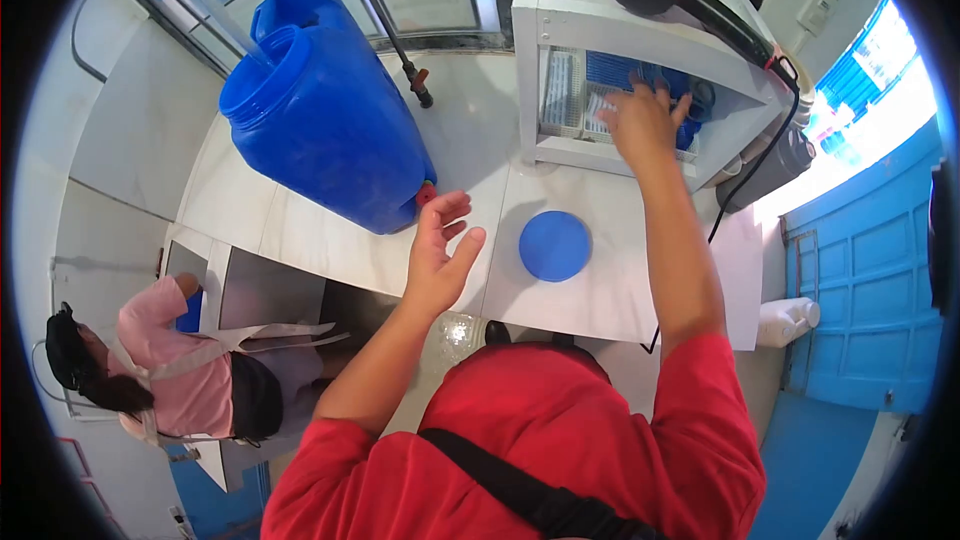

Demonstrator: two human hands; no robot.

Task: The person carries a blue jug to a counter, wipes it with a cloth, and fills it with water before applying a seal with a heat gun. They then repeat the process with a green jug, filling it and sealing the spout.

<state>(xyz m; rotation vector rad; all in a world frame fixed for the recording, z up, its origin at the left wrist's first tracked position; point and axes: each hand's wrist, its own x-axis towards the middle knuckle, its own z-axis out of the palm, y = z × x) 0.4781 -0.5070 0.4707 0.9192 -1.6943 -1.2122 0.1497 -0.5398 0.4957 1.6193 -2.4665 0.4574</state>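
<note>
My left hand (443,252) is raised over the tiled counter (470,130), fingers apart and slightly curled, with nothing in it. It is nearest to the red tap (427,193) at the base of a large blue jug (330,120), whose wide top is uncapped. My right hand (645,122) reaches to the opening of a white cabinet (585,152), fingers spread, in front of white baskets (563,90) and blue items (612,68). A round blue lid (555,246) lies flat on the counter between my forearms.
A black and red heat-gun-like tool (715,20) lies on the cabinet, its cord hanging down the right side. A grey container (768,172) stands right of it. At the lower left, a person (180,350) in pink works at another counter. A white jug (787,322) is near the blue door (860,290).
</note>
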